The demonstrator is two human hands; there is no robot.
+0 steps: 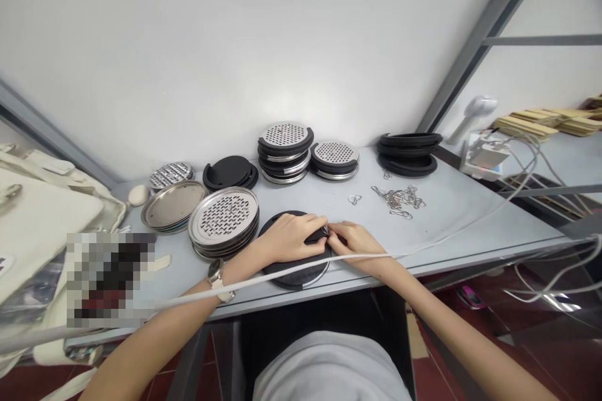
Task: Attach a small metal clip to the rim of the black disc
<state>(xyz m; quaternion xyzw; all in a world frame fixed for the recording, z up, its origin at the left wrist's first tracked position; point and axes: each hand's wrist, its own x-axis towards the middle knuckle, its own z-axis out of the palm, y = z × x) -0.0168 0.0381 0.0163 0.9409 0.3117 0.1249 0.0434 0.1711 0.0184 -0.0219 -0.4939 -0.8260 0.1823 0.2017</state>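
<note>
A black round holder (308, 274) lies on the table in front of me, near its front edge. My left hand (297, 238) rests across it, fingers bent over its right rim. At that rim my right hand (355, 241) is closed in a pinch, its fingertips meeting those of the left. Between them shows a small shiny metal piece (325, 230), largely covered by the fingers. Left of my hands is a stack of round metal grater discs (226, 216). To the right lie a small metal clip (355, 199) and a tangle of loose metal clips (399, 199).
Along the wall stand stacked grater discs in black holders (286, 135), another such stack (336, 153) and black rings (408, 163). Plain metal discs (174, 203) lie at left beside cream bags (42, 200). A white cable (437, 241) crosses in front of my forearms.
</note>
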